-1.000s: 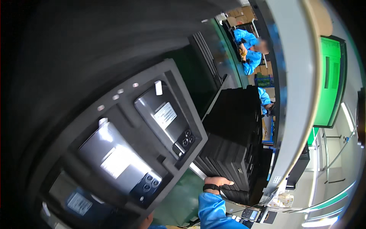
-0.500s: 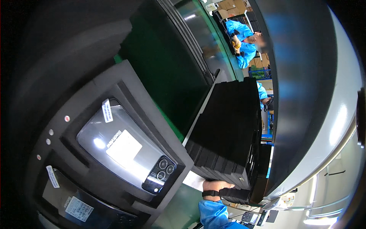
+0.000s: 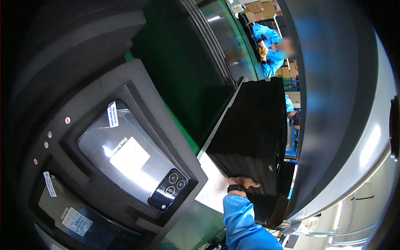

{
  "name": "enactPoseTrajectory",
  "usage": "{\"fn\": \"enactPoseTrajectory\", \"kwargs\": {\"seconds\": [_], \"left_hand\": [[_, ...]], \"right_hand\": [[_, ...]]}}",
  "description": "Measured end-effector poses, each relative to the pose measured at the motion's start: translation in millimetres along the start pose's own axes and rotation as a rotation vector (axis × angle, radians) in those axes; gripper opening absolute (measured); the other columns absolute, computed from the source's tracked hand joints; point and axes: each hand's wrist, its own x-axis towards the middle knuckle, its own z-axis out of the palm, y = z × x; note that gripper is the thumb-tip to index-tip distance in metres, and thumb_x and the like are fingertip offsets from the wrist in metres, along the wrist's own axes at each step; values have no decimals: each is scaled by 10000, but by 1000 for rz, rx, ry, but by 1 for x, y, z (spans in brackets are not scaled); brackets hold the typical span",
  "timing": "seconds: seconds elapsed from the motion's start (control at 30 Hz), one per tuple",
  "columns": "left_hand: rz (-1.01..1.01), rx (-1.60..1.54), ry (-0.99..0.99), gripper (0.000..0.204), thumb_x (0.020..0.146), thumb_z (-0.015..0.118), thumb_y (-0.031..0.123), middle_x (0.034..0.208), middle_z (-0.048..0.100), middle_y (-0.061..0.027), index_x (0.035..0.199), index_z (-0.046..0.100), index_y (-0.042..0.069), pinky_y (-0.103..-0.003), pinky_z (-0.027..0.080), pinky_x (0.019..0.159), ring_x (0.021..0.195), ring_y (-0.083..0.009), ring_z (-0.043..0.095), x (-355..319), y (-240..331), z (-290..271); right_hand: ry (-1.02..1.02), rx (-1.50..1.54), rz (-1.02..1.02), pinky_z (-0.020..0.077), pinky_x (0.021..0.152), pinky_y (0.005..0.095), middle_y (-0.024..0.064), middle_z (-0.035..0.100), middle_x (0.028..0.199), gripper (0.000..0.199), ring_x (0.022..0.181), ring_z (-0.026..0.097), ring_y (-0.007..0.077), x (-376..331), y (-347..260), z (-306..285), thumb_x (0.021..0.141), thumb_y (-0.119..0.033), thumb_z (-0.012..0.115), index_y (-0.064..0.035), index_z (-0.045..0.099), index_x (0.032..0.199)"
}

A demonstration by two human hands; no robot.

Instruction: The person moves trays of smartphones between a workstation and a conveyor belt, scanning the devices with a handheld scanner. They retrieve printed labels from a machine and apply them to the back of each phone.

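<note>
The right grip (image 3: 243, 182) is pinching one black foam-tray stack (image 3: 248, 125) right of two smartphones (image 3: 100, 133); more white surface (image 3: 210, 185) is showing than earlier.

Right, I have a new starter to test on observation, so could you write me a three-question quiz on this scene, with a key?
1. What does the right hand touch?
A) a phone's label
B) the black stack
C) another person's sleeve

2. True or false: the brightly lit phone lies with its camera lenses showing.

3. Fill in: the person's own sleeve is ____.

Key: 1. B; 2. True; 3. blue
</note>
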Motion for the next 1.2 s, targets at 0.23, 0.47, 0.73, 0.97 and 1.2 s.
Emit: {"fn": "enactPoseTrajectory", "kwargs": {"seconds": [0.23, 0.47, 0.73, 0.97, 1.2], "left_hand": [[3, 20, -3, 313, 988, 575, 306, 1169, 725, -184, 1136, 714, 68, -514, 523, 882, 1023, -393, 677, 3, 4, -6], [51, 101, 33, 310, 1004, 567, 315, 1153, 734, -179, 1110, 725, 70, -511, 523, 870, 1006, -389, 680, 3, -1, -16], [24, 352, 202, 342, 911, 551, 179, 1396, 623, -211, 1207, 632, 27, -607, 410, 1097, 1311, -451, 555, -2, 4, -12], [37, 349, 238, 345, 928, 497, 136, 1474, 571, -206, 1231, 589, 1, -640, 309, 1169, 1410, -482, 460, -10, -8, 2], [151, 394, 319, 338, 946, 487, 113, 1478, 563, -212, 1243, 563, -29, -594, 319, 1185, 1406, -468, 458, -4, 3, 6]], "right_hand": [[955, -500, -437, 309, 1245, 565, 109, 294, 1691, 1031, 1528, 310, 386, 15, 68, 117, 874, -868, 424, -205, 269, 1648], [1343, -758, -449, 335, 1204, 625, 83, 299, 1694, 969, 1521, 314, 409, 57, 62, 109, 884, -826, 475, -258, 276, 1643], [737, -673, -211, 287, 1243, 492, 47, 224, 1727, 917, 1553, 268, 293, 0, 63, 136, 937, -786, 420, -226, 264, 1647], [179, -645, 134, 374, 1139, 435, 194, 495, 1446, 612, 1321, 504, 301, -155, -36, 81, 1032, -497, 560, -99, 420, 1476], [146, -857, 77, 507, 1031, 390, 151, 695, 1216, 364, 1154, 661, 266, -271, -194, 7, 1051, -266, 601, -25, 601, 1324]]}}
